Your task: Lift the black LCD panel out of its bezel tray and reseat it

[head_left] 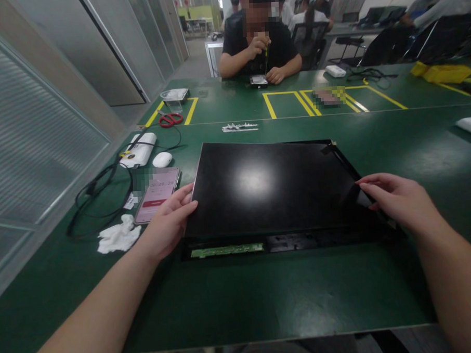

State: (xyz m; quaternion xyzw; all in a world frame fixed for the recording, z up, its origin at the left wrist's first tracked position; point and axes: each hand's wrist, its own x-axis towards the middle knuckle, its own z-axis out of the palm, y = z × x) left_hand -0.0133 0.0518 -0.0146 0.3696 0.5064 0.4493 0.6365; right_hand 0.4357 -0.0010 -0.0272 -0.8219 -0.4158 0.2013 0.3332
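Note:
A dark LCD screen panel lies tilted over a black display frame, its left side raised. At the panel's left edge my left hand is closed, thumb on top and fingers beneath. My right hand pinches at the right edge; whether it grips the panel alone or also the frame, I cannot tell. Along the near side of the frame shows a green circuit board. The frame's right and far edges stick out past the panel.
Left of the panel are a phone, crumpled tissue, a white mouse-like case, a white power strip with black cables and red scissors. White strips lie beyond. A person works opposite with a screwdriver.

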